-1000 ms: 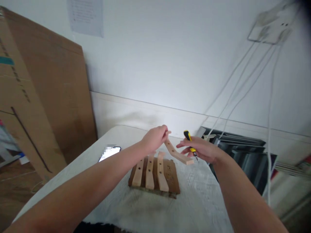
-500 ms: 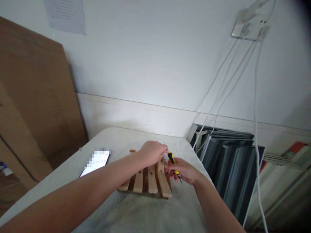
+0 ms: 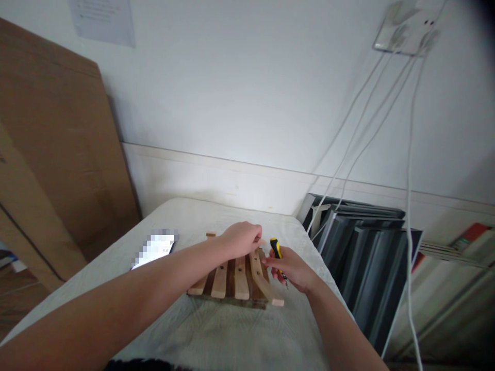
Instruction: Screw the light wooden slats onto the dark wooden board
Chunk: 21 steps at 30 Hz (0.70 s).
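A small wooden rack [image 3: 242, 284] of pale slats with holes, over darker wood, lies in the middle of the white-covered table [image 3: 232, 340]. My left hand [image 3: 243, 239] reaches across it, fingers closed at the far end of the rightmost slat [image 3: 260, 275], which they partly hide. That slat sits askew, its near end jutting past the rack's right corner. My right hand [image 3: 292, 265] is wrapped round a yellow-and-black screwdriver [image 3: 276, 247], whose metal tip points down toward me. Its thumb and finger come close to the slat's right side; whether they touch it I cannot tell.
A lit phone [image 3: 157, 250] lies left of the rack. Large cardboard [image 3: 65, 154] stands at the left. Dark grey panels [image 3: 371, 273] lean by the table's right side. White cables [image 3: 409, 206] hang from a wall socket [image 3: 404, 31].
The rightmost slat's near end has swung to the right, out of line with the others. The screwdriver in my right hand has turned slightly more upright. The view has shifted a little.
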Each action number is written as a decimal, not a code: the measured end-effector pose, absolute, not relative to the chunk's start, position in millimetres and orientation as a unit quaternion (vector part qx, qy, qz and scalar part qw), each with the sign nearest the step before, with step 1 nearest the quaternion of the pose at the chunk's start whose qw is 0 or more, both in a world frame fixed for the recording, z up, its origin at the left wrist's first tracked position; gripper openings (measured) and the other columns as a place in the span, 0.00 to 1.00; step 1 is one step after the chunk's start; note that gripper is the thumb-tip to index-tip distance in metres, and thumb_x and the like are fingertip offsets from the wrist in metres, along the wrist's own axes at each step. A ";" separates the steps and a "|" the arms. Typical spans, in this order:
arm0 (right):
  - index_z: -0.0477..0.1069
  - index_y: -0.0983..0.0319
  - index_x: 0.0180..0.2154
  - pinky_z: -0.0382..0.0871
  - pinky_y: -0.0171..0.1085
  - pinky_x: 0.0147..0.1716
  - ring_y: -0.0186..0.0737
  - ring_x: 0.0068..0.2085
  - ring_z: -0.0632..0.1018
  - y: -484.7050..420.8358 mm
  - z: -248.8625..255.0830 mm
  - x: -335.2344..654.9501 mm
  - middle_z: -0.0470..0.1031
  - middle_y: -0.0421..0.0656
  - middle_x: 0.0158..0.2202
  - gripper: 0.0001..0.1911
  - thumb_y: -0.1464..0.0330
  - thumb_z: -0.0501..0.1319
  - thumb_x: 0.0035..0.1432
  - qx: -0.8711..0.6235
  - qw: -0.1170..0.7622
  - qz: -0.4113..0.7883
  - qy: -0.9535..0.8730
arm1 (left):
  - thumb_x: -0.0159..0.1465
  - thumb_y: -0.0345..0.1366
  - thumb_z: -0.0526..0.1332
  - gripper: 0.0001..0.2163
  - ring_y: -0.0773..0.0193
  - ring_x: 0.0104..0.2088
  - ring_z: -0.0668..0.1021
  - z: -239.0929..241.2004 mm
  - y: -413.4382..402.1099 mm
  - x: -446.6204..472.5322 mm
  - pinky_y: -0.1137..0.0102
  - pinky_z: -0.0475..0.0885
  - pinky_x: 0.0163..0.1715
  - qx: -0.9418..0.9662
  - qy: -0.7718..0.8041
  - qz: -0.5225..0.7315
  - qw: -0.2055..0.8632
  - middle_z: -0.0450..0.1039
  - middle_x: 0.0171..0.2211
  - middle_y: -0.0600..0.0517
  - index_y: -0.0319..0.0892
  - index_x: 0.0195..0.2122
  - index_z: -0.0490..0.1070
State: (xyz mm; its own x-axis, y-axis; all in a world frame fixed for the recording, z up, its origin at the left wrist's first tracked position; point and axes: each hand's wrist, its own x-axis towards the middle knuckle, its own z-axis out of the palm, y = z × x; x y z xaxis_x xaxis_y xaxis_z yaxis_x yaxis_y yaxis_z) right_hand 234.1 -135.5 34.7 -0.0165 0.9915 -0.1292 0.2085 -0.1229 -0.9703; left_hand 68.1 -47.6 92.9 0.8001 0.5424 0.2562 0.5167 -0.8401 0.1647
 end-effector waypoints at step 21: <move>0.61 0.61 0.24 0.50 0.29 0.12 0.27 0.16 0.63 -131.0 29.4 235.7 0.64 0.33 0.16 0.13 0.63 0.64 0.48 -0.543 0.428 0.521 -0.501 | 0.63 0.35 0.56 0.06 0.56 0.34 0.77 85.0 -45.4 73.9 0.68 0.68 0.32 0.954 0.268 0.127 -0.051 0.76 0.29 0.46 0.39 0.36 0.68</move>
State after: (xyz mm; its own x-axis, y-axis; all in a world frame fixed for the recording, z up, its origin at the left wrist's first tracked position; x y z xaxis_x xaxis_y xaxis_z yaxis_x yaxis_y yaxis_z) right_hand 235.7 -131.0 29.4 -0.0443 0.9897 -0.1361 0.0981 -0.1312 -0.9865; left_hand 73.9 -45.4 85.0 0.8245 0.4974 0.2698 0.5233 -0.8517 -0.0293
